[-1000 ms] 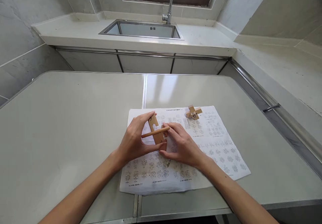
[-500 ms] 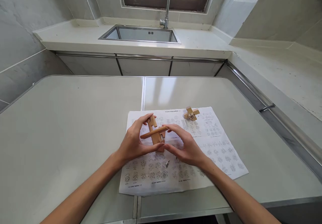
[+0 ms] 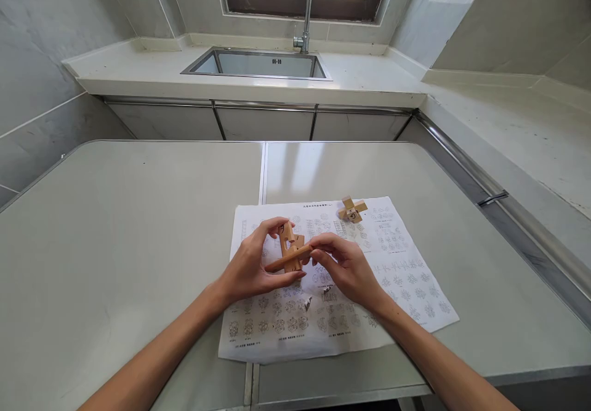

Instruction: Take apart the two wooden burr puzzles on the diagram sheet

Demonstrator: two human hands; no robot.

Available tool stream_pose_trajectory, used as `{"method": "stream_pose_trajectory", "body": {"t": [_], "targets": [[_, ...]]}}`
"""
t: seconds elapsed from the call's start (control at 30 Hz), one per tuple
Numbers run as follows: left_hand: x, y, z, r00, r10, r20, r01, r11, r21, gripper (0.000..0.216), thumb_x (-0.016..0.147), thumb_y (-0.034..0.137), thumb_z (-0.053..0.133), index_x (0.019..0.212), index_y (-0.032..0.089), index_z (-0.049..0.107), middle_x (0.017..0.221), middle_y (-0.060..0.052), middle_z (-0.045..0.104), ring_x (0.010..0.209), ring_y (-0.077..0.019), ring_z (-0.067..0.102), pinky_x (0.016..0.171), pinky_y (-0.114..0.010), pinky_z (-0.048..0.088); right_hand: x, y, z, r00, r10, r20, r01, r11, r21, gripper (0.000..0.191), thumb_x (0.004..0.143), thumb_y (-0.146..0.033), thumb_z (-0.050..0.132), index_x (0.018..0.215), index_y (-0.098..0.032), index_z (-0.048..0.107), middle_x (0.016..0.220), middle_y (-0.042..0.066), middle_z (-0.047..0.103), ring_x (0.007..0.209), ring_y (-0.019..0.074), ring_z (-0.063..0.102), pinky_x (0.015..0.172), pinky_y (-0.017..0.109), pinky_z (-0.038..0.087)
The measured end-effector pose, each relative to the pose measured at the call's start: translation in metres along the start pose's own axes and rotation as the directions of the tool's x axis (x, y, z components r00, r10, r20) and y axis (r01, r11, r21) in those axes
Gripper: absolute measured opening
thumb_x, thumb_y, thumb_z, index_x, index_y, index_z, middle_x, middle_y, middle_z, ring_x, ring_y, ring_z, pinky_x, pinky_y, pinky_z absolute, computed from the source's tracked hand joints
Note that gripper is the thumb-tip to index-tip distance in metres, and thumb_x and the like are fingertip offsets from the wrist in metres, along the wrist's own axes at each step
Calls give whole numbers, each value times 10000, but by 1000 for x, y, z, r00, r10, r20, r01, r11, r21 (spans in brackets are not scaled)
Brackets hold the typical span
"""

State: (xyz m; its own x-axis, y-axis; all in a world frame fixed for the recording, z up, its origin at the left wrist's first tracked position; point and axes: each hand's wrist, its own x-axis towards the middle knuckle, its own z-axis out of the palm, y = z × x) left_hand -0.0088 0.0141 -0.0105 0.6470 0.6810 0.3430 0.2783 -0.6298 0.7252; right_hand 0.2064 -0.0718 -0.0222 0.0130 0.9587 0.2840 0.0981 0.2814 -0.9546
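Both of my hands hold a wooden interlocking puzzle [image 3: 290,252] just above a printed instruction sheet [image 3: 397,275]. My left hand [image 3: 249,269] pinches the upright notched pieces between thumb and fingers. My right hand [image 3: 346,269] grips the right end of a long wooden bar that crosses the upright pieces at a slant. A second, small assembled wooden cross puzzle [image 3: 353,209] lies on the far right part of the sheet, apart from both hands.
The sheet lies on a pale grey table [image 3: 129,226] with a seam down its middle. Beyond it a counter holds a steel sink [image 3: 257,63] and a faucet [image 3: 305,11] under a window. A counter with a metal edge [image 3: 466,165] runs along the right.
The puzzle has dropped slightly and turned in my hands; the upright pieces look closer together, and my right hand has shifted along the slanted bar.
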Motion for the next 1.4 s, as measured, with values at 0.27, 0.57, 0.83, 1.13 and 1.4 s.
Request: {"method": "stream_pose_trajectory", "body": {"t": [0.27, 0.57, 0.83, 1.13, 1.4], "targets": [[5, 5, -1, 998, 19, 55, -16, 999, -52, 532, 890, 361, 789, 1373, 270, 586, 1409, -128, 590, 1320, -303, 585, 1099, -475, 508, -1, -2, 2, 1000, -12, 14, 11, 1000, 29, 123, 1037, -338, 649, 1055, -231, 707, 941, 38, 752, 832, 185, 729, 801, 353, 611], [1, 6, -1, 968, 153, 197, -147, 988, -45, 669, 872, 400, 811, 1468, 298, 525, 1395, -140, 527, 1286, -308, 569, 1095, -490, 529, 4, -1, -5, 983, 183, 11, -175, 922, 346, 207, 1027, -424, 670, 1053, -219, 692, 825, 1, 678, 749, 156, 656, 756, 330, 575], [-2, -1, 4, 956, 255, 144, -286, 916, 282, 501, 1080, 211, 520, 1555, 346, 438, 1013, -41, 583, 883, -184, 577, 817, -342, 558, 5, 5, -6, 930, 314, 192, -366, 734, 572, 236, 997, -443, 718, 1042, -215, 680, 924, 15, 673, 783, 136, 639, 706, 273, 542], [-3, -1, 6, 957, 259, 132, -287, 911, 295, 585, 1093, 221, 491, 1635, 366, 328, 1020, -43, 592, 863, -178, 569, 773, -305, 541, 4, 2, -8, 875, 303, 378, -475, 688, 549, 371, 944, -432, 792, 1172, -219, 592, 818, 5, 728, 648, 129, 696, 581, 223, 514], [-2, 2, 6, 943, 300, 146, -332, 887, 321, 609, 1103, 207, 458, 1663, 345, 263, 996, -39, 614, 871, -182, 581, 788, -312, 532, 4, 3, -12, 862, 322, 391, -501, 659, 561, 343, 951, -412, 774, 1124, -224, 545, 688, -65, 664, 330, 28, 422, 368, 162, 313]]}}
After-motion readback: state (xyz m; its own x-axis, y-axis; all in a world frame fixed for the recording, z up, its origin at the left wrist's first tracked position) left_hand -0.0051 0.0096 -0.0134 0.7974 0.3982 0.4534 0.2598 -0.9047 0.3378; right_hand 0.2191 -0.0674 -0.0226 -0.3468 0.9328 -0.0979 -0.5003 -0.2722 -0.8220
